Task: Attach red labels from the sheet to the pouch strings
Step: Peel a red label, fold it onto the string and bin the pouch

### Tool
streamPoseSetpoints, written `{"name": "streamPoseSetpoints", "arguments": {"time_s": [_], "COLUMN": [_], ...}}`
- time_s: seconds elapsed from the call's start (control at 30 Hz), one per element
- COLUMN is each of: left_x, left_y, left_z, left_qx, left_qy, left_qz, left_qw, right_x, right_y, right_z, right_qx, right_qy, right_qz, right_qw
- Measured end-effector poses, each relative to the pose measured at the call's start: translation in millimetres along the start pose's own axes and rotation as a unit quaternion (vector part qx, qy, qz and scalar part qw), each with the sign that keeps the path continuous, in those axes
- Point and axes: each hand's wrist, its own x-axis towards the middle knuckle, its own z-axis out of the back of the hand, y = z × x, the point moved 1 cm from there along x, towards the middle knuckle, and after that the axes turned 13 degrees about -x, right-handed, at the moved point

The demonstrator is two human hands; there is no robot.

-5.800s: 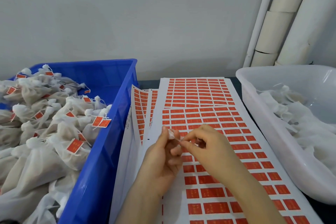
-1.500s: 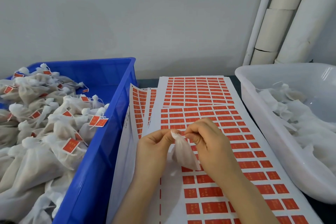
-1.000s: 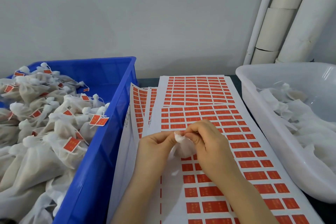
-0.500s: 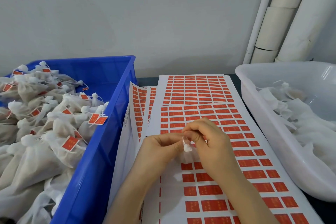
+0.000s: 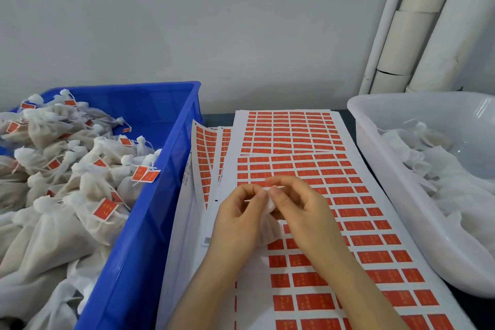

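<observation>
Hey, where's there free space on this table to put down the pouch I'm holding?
The far half of the label sheets lies flat and bare, between the blue bin and the white tub. The blue bin's far right corner is open too. Its left side is heaped with labelled pouches; the tub holds unlabelled pouches.

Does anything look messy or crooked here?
Only a little: the label sheets are fanned out crookedly, with their left edges not lined up, next to the blue bin. Nothing looks spilled or torn.
</observation>
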Motion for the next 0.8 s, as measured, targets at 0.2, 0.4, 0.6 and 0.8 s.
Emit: {"name": "streamPoseSetpoints", "arguments": {"time_s": [0.2,0.4,0.6,0.8], "left_x": [-1.8,0.8,2.0,2.5], "left_y": [-1.8,-1.7,-3.1,-1.3], "left_z": [0.0,2.9,6.0,6.7], "left_qx": [-0.046,-0.124,-0.166,-0.158], "left_qy": [-0.015,-0.035,0.011,0.028], "left_qz": [0.016,0.07,0.075,0.042], "left_qw": [0.999,0.989,0.983,0.986], "right_x": [0.1,0.2,-2.3,-2.2], "right_y": [-2.3,-2.0,3.1,1.5], "right_z": [-1.1,0.9,1.6,3.1], "right_qx": [0.003,0.028,0.06,0.065], "right_qy": [0.014,0.019,0.093,0.101], "right_qz": [0.001,-0.009,-0.02,-0.021], "right_qw": [1.0,0.999,0.994,0.993]}}
